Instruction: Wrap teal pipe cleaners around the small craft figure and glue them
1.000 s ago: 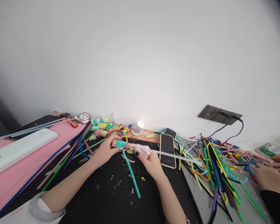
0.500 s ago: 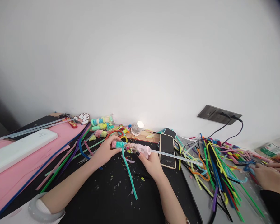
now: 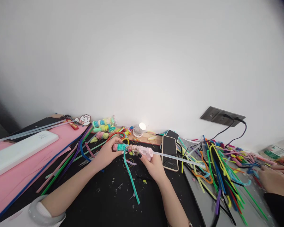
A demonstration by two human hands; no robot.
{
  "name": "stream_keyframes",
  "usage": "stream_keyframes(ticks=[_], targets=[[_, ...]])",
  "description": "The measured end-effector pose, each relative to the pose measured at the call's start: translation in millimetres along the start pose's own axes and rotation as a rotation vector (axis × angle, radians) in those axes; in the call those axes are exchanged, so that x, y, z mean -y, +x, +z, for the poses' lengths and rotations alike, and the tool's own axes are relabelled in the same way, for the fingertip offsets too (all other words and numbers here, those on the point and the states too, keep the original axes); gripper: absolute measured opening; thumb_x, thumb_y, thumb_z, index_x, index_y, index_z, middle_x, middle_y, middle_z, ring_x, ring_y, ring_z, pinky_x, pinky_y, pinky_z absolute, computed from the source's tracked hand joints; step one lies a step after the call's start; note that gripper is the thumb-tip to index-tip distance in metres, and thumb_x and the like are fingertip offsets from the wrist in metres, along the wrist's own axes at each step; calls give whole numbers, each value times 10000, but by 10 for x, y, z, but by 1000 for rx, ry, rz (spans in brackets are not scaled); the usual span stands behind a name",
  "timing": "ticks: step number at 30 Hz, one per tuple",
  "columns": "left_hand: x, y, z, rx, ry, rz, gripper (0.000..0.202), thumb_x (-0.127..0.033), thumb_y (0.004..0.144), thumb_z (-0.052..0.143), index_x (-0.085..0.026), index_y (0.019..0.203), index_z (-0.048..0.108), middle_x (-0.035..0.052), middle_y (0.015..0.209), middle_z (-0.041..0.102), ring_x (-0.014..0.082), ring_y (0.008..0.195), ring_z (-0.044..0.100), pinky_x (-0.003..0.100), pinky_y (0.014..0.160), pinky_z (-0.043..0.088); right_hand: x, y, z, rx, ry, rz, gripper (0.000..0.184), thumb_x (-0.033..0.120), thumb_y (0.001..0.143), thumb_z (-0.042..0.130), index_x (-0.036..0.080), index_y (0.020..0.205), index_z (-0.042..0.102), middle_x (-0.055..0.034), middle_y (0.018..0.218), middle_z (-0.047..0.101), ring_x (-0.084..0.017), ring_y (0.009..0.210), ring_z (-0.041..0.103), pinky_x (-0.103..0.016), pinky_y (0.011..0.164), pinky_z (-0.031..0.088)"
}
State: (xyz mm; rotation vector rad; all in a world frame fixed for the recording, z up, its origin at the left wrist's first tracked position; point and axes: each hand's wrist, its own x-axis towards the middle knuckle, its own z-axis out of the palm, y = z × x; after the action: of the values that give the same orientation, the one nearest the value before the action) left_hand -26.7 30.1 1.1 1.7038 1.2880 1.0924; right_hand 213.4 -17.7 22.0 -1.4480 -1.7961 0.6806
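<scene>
Your left hand (image 3: 108, 154) has its fingers pinched on a fuzzy roll (image 3: 121, 147), pink at the end and blue-green next to it. A blue-green fuzzy stick (image 3: 132, 183) hangs from the roll, just right of those fingers, and slants down over the black table (image 3: 104, 205). Your right hand (image 3: 155, 166) has its fingers wrapped around a pink glue gun (image 3: 145, 152). Its front points left, toward the roll; I can't tell if they touch. A long clear glue stick (image 3: 177, 158) pokes out of its back, to the right of your right fingers, and passes over a phone (image 3: 169, 149). Past your fingers, between both hands, sits a small cup (image 3: 138, 130) near the wall.
</scene>
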Motion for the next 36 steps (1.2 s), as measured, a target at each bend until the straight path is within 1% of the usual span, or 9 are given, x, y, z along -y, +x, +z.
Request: stream_keyframes(ticks=[3,7,10,13,18,27,30,33,36], targets=[[1,-7,-1,6,7,7,293,-324,728,720,-228,996,650,83,1155,724,344,1179,638,381,935,506,5,2,-4,6,-10,-7,394,434,909,585,148,1063,808,-73,923,807,-270,826,724,-330,768,553],[11,-8,-1,12,13,15,289,-343,733,722,-231,988,645,70,1075,711,319,1089,653,351,883,508,10,7,1,1,14,-27,401,442,914,577,159,1088,801,-75,981,809,-274,876,730,-337,799,552],[14,-5,-2,23,0,24,275,-340,733,722,-236,972,636,64,1038,701,298,1035,654,329,842,508,5,10,8,1,24,-28,406,450,913,568,152,1058,801,-83,972,807,-283,878,730,-342,793,547],[8,-4,-5,25,2,27,268,-329,731,717,-232,964,630,57,1023,693,283,1003,655,320,842,502,4,11,7,-11,13,-29,410,459,911,569,146,1041,800,-86,953,804,-282,861,724,-340,783,540],[-8,-12,-12,31,20,40,250,-326,739,707,-240,959,626,46,1044,699,284,1026,658,329,857,503,14,9,-4,-14,-3,-29,389,457,915,573,151,1001,799,-68,886,793,-260,810,706,-314,732,522],[18,-9,-14,41,50,50,241,-300,752,692,-236,976,632,45,1091,707,290,1106,645,340,908,501,1,17,9,-24,23,-33,380,447,899,569,146,967,792,-63,832,760,-242,759,677,-310,716,508],[27,-12,-14,42,55,59,240,-300,761,696,-227,982,637,56,1116,715,288,1114,644,334,905,505,4,22,10,-30,27,-43,379,456,896,564,151,938,785,-52,783,732,-229,727,651,-301,693,497],[19,-18,-15,45,57,67,238,-307,766,692,-233,983,630,48,1114,714,284,1109,643,342,926,503,5,26,11,-33,24,-50,376,465,896,562,158,909,778,-44,736,706,-225,700,632,-296,669,485],[6,-24,-16,58,61,55,235,-318,772,681,-242,984,615,42,1114,701,284,1094,645,350,924,498,-1,29,12,-44,22,-58,360,454,894,568,163,911,779,-46,748,714,-228,700,634,-299,668,485]])
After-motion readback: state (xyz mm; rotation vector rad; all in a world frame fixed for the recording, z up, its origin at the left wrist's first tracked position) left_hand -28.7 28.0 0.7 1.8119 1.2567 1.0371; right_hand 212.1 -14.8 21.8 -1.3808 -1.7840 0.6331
